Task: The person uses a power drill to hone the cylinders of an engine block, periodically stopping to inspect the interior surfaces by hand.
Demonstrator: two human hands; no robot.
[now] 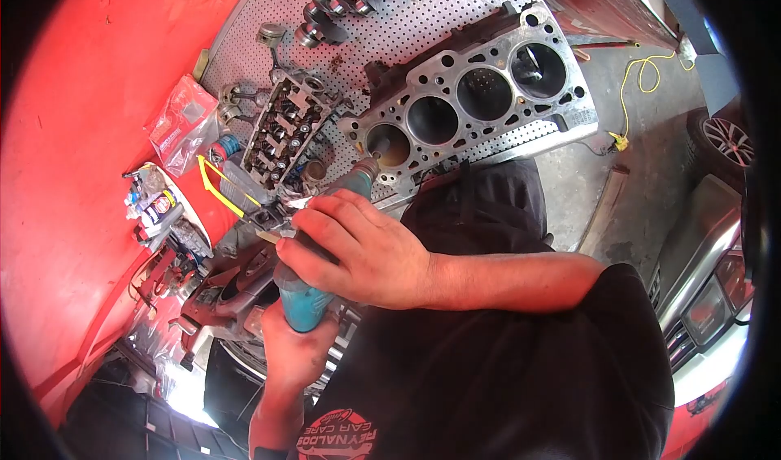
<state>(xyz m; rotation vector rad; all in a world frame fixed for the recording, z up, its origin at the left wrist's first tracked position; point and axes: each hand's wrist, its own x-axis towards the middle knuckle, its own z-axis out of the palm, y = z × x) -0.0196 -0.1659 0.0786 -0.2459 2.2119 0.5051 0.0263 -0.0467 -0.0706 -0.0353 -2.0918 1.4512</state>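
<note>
A teal power drill [303, 304] is held in both my hands, slanting up towards the engine block [521, 112]. My right hand [362, 252] wraps over the drill's body from above. Lower down, my left hand [299, 350] is closed round its rear part, fingers partly hidden. The drill's front end lies at the nearest cylinder bore [389, 145], with a tool reaching into the opening; its tip is hard to make out. Three other bores line up to the right. Left of the block lies a cylinder head [285, 130] with its valve parts showing.
The block rests on a perforated metal bench top [244, 49]. A crankshaft [333, 13] lies at the back, and a piston with rod [272, 41] beside it. Bottles [159, 208] stand at left. A yellow cord [630, 86] runs over the floor at right, near a car [712, 297].
</note>
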